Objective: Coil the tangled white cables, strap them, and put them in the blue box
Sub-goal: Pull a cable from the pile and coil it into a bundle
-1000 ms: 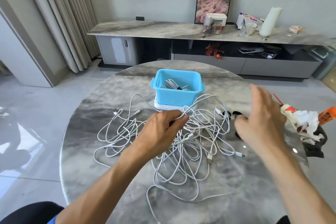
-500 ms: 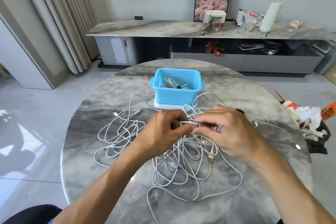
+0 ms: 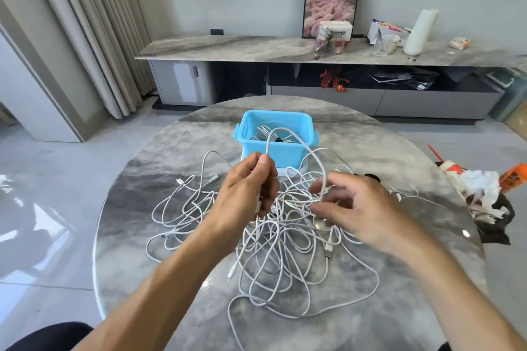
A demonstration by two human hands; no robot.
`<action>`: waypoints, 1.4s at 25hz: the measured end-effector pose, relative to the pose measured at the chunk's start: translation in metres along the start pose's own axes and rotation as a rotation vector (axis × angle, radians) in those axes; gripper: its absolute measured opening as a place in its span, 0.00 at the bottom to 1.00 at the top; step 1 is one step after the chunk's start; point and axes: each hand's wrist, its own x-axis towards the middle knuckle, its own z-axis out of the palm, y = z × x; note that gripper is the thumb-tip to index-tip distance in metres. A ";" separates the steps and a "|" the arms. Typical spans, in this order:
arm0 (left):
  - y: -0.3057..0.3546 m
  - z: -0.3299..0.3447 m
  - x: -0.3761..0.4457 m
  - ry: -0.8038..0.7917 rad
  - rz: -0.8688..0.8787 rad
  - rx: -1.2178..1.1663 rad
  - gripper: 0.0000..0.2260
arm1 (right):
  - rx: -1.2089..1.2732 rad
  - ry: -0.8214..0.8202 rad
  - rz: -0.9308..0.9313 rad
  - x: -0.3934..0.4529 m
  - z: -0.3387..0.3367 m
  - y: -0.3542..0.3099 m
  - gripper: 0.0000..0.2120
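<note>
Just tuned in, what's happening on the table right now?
A person is starting a coil. The left hand pinches one white cable, whose loop arcs up in front of the blue box. The right hand reaches for that loop, fingers loosely curled. The tangled pile covers the round table. Coiled cable already lies in the box.

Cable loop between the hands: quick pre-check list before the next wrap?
1. Left hand grips the cable: ok.
2. Raised loop formed between the hands: ok.
3. Right hand grips the loop: cannot tell, fingers spread around it.
4. Cable free of the cable pile: not ok, it runs back into the pile.
5. Blue box open, within reach: ok.
6. Strap ready: cannot tell.
</note>
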 end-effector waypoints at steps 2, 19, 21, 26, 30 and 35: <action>-0.003 0.006 -0.003 0.044 -0.049 -0.069 0.14 | -0.100 -0.021 -0.150 -0.001 0.017 -0.011 0.04; -0.005 -0.002 0.002 0.198 0.000 -0.045 0.13 | 0.113 -0.014 -0.075 0.005 0.045 -0.023 0.19; -0.011 0.003 -0.003 0.076 0.143 0.202 0.14 | 0.506 0.010 -0.070 0.010 0.035 -0.024 0.17; -0.003 0.012 -0.010 -0.190 0.080 0.185 0.20 | 0.895 0.018 -0.050 0.010 0.026 -0.021 0.11; 0.008 0.015 -0.014 -0.302 -0.077 0.056 0.18 | 1.014 0.033 -0.014 0.008 0.022 -0.019 0.11; 0.007 -0.005 -0.004 -0.045 -0.035 -0.182 0.12 | 0.191 -0.442 0.087 0.006 0.029 -0.006 0.27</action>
